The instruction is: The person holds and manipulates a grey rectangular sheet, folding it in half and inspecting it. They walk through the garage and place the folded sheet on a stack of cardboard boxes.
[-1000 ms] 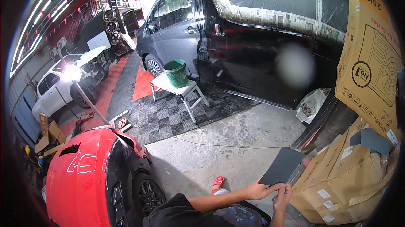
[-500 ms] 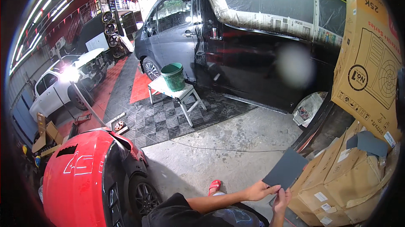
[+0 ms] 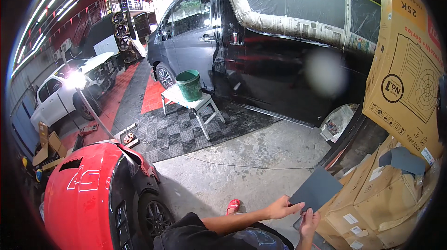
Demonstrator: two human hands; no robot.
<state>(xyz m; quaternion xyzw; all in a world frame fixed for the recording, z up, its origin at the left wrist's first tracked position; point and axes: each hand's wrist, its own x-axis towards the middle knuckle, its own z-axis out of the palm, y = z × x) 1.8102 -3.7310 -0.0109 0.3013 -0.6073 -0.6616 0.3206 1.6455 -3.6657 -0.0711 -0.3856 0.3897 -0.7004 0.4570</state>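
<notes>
Low at the right, both my hands are on a dark grey sandpaper sheet (image 3: 317, 187). My left hand (image 3: 284, 208) pinches its near left corner, with the thumb on top. Beside it, my right hand (image 3: 309, 223) is closed at the near edge, thumb and fingertips on the sheet. The sheet is flat and slants up toward the cardboard boxes. A second dark grey sheet (image 3: 404, 159), bent over, lies on top of these boxes.
Cardboard boxes (image 3: 368, 203) stand close on my right, below a tall carton (image 3: 409, 59). A black van (image 3: 279, 68) with masked windows is ahead. A green bucket (image 3: 189, 87) sits on a white step stool (image 3: 205, 106). A red car (image 3: 84, 180) is near left; a cable (image 3: 251, 165) crosses the floor.
The view has shifted slightly, so the surroundings sit a little further left. Both hands keep their hold on the sandpaper sheet, which is turned slightly.
</notes>
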